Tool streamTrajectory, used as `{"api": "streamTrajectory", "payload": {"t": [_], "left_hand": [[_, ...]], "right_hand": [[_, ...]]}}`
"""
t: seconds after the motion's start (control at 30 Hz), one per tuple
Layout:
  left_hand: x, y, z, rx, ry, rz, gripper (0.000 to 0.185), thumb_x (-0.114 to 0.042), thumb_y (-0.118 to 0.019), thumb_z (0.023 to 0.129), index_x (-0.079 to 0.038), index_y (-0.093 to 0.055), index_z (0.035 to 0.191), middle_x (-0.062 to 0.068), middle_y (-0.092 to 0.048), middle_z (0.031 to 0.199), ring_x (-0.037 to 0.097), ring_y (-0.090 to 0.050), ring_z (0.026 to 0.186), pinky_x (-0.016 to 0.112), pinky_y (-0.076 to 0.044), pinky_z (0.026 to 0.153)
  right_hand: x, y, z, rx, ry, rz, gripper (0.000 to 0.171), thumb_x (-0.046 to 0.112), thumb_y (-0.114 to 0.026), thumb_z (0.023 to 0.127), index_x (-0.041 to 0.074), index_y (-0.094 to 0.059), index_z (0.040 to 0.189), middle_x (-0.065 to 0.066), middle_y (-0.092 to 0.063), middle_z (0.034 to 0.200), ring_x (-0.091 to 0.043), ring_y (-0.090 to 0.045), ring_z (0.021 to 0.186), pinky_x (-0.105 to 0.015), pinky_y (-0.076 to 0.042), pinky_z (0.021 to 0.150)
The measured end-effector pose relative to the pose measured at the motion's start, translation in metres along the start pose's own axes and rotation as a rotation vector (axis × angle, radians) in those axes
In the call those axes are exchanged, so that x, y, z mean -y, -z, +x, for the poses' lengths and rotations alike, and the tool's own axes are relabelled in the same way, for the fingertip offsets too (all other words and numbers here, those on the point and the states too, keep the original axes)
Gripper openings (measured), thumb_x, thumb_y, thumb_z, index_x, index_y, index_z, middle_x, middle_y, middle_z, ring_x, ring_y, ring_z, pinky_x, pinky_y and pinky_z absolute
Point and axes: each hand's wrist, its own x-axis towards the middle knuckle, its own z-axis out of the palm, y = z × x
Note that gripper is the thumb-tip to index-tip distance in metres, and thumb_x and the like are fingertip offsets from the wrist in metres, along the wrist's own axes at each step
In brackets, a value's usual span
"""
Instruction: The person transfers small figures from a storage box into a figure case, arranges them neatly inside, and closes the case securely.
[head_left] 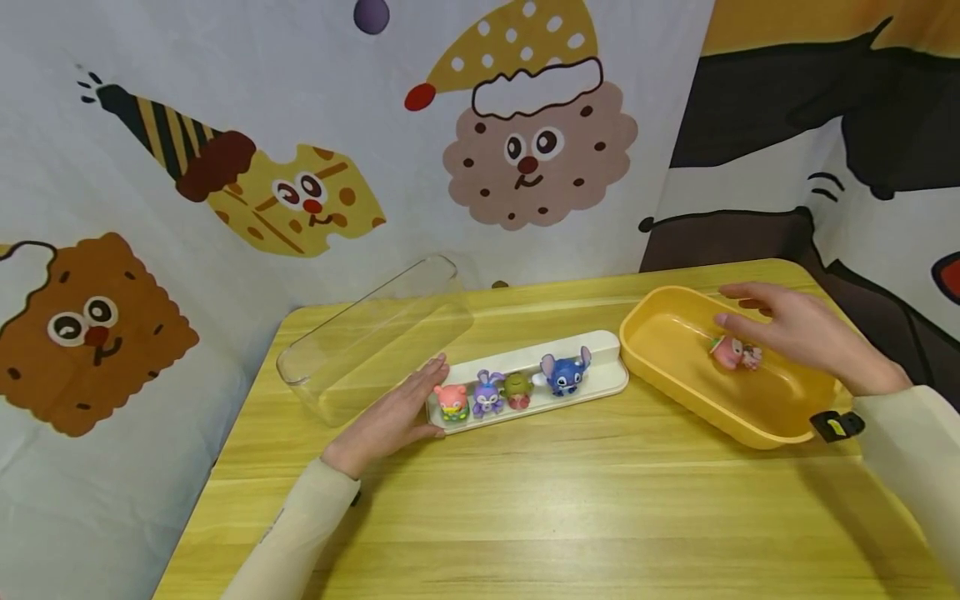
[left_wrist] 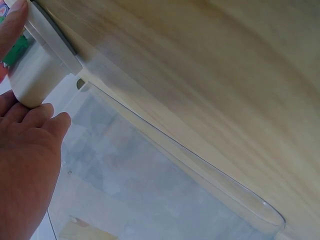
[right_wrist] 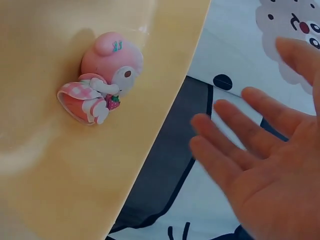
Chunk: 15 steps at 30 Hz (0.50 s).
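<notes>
Head view: four figures stand in the white tray [head_left: 600,354], which the left hand [head_left: 397,417] steadies flat-fingered; the right hand [head_left: 806,333] hovers open over the pink figure [head_left: 727,352] lying in the yellow bin [head_left: 675,379].
Left wrist: straight fingers [left_wrist: 47,117] touch the tray's end.
Right wrist: spread fingers [right_wrist: 235,150], holding nothing, beside the fallen figure; one left to place, I judge. No writing readable

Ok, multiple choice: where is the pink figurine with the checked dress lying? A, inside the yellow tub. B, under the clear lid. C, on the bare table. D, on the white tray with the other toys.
A: the pink figurine lies on its side inside the yellow tub, just under the open right hand, apart from the four toys on the white tray.
</notes>
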Motion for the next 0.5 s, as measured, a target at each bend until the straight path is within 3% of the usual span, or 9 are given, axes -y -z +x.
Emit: {"api": "streamTrajectory", "payload": {"t": [0.2, 0.5], "left_hand": [[-0.0004, 0.0002, 0.0006, 0.003, 0.000, 0.002, 0.094, -0.028, -0.082, 0.090, 0.000, -0.029, 0.162, 0.015, -0.022, 0.170, 0.030, -0.027, 0.155, 0.048, -0.030, 0.123], [0.0000, -0.0001, 0.0003, 0.001, 0.008, 0.000, 0.094, -0.029, -0.082, 0.090, -0.001, -0.029, 0.162, 0.014, -0.022, 0.170, 0.029, -0.026, 0.155, 0.047, -0.028, 0.124]], "right_hand": [[-0.0054, -0.0037, 0.0088, 0.079, -0.021, -0.067, 0.068, 0.045, -0.063, 0.103, -0.008, -0.051, 0.144, -0.040, -0.051, 0.140, -0.057, -0.054, 0.121, -0.074, -0.046, 0.097], [-0.0056, -0.0047, 0.0117, 0.136, -0.067, -0.055, 0.075, 0.049, -0.062, 0.103, -0.011, -0.046, 0.146, -0.041, -0.050, 0.140, -0.058, -0.054, 0.120, -0.073, -0.046, 0.099]]}}
